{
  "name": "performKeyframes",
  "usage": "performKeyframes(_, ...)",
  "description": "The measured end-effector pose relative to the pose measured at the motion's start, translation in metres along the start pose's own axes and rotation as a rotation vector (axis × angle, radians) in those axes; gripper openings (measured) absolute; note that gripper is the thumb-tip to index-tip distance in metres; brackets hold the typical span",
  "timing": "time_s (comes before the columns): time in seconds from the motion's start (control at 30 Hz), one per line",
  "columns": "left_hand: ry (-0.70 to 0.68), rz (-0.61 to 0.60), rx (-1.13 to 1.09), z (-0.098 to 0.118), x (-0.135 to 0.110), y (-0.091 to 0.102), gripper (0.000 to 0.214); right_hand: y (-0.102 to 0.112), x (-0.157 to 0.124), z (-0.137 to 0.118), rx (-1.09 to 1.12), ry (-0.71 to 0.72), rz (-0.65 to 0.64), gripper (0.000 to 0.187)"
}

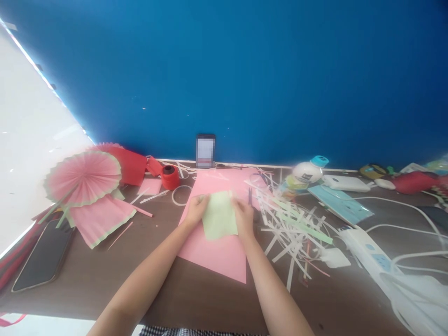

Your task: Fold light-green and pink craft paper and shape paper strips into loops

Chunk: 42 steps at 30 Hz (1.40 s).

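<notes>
A light green sheet of paper (220,215) lies on a large pink sheet (217,254) in the middle of the brown table. My left hand (196,208) pinches the green sheet's left edge with curled fingers. My right hand (243,217) grips its right edge the same way. Both forearms reach in from the bottom of the view.
Pink paper fans (83,176) and a dark phone (45,255) lie at left. A red tape roll (170,177) and a small upright phone (205,150) stand at the blue wall. White paper strips (290,228), a white bottle (308,171), a power strip (367,247) and cables fill the right.
</notes>
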<state>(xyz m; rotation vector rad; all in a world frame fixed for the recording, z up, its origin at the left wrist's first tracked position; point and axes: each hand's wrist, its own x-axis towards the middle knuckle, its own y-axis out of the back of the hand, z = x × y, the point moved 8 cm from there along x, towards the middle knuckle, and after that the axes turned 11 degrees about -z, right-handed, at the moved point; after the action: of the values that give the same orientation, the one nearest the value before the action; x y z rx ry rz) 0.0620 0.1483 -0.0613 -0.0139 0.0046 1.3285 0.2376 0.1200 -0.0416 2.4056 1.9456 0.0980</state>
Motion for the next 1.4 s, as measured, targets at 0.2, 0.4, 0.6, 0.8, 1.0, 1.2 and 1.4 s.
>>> performKeyframes(0.2,-0.029,0.002,0.047,0.003,0.001,0.0,0.043,0.003,0.0,0.006,-0.012,-0.025,0.047,0.025)
performKeyframes(0.4,-0.053,0.001,0.095,0.006,0.001,-0.002,0.043,0.005,-0.001,0.014,0.028,-0.052,0.11,0.025)
performKeyframes(0.6,-0.047,0.006,0.117,0.007,0.001,-0.003,0.042,0.01,0.0,0.017,0.023,-0.067,0.151,0.029)
performKeyframes(0.8,-0.044,0.048,0.111,0.007,0.0,0.004,0.043,0.006,-0.002,0.007,0.019,-0.078,0.064,0.037)
performKeyframes(1.0,-0.032,0.096,-0.034,0.002,0.003,0.015,0.039,0.002,0.001,-0.001,-0.11,-0.016,-0.061,0.027)
performKeyframes(1.2,-0.024,-0.133,-0.177,0.001,0.002,-0.004,0.036,0.009,0.001,0.003,-0.09,-0.052,0.017,0.033)
performKeyframes(1.4,-0.022,-0.128,-0.084,-0.004,0.004,-0.002,0.04,0.009,0.003,-0.003,-0.06,-0.039,-0.038,0.028)
